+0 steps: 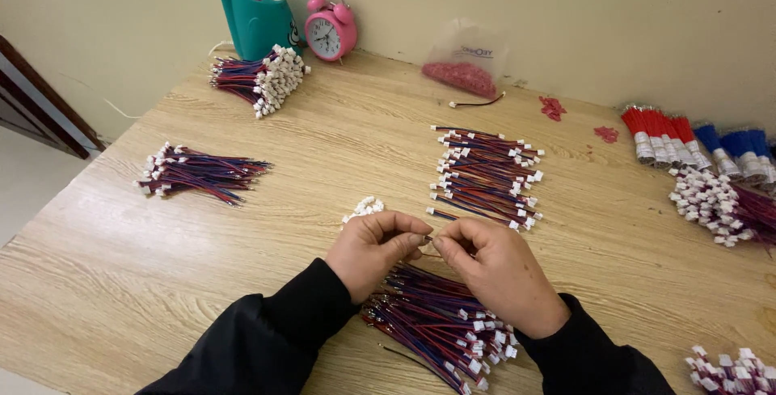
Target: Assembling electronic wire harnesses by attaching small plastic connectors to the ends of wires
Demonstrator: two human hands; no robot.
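My left hand (378,245) and my right hand (493,270) meet at the fingertips over the wooden table (339,144), pinching a thin wire piece (428,239) between them. Under my wrists lies a heap of red and blue wire leads with white connectors (440,326). A small cluster of loose white connectors (364,207) sits just beyond my left hand. A spread of finished-looking leads (485,177) lies beyond my right hand.
Further wire bundles lie at the left (198,173), far left back (259,80), right (719,201) and bottom right (731,372). Red and blue taped bundles (695,140), a bag of red bits (465,67), a pink alarm clock (329,31) and a teal pen holder (259,19) line the wall.
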